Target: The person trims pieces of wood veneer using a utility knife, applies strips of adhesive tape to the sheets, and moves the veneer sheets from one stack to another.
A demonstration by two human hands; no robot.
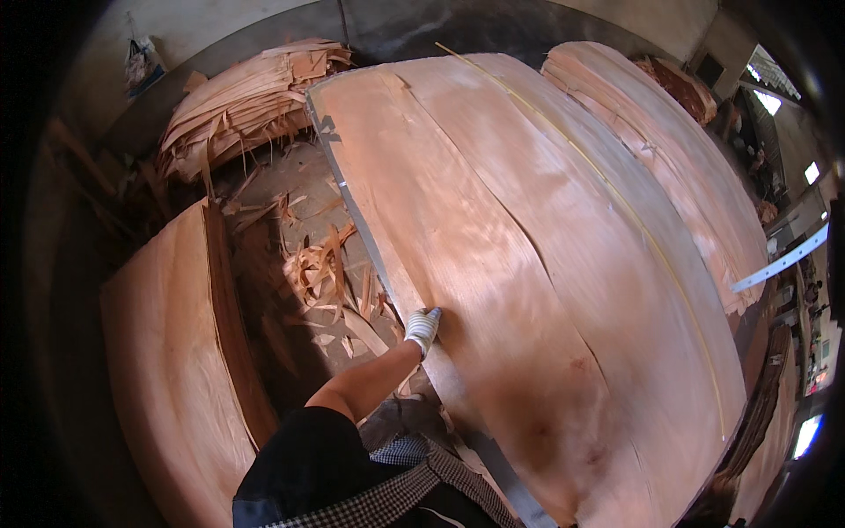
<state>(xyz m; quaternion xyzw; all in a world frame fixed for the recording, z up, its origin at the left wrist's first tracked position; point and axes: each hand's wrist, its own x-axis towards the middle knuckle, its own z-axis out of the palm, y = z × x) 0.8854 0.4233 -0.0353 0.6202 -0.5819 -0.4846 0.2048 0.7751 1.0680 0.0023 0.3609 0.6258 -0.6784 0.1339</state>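
My left hand (422, 331), in a white striped glove, is closed at the near left edge of a large wood veneer sheet (458, 255). Its fingers look curled on that edge, though their tips are partly hidden. The sheet lies on a broad stack or table, and a long dark seam or split runs along it. To the right, a second pale veneer sheet (563, 220) lies alongside. A thin yellow strip (616, 195) stretches lengthwise over the pale surface. My right hand is out of view.
Beside me on the left stands a veneer stack (167, 352). Torn veneer scraps (321, 273) litter the floor between it and the work surface. Ragged veneer piles (255, 101) rise at the back left, with another stack (651, 150) at right. A white perforated strip (783, 264) juts in from the right.
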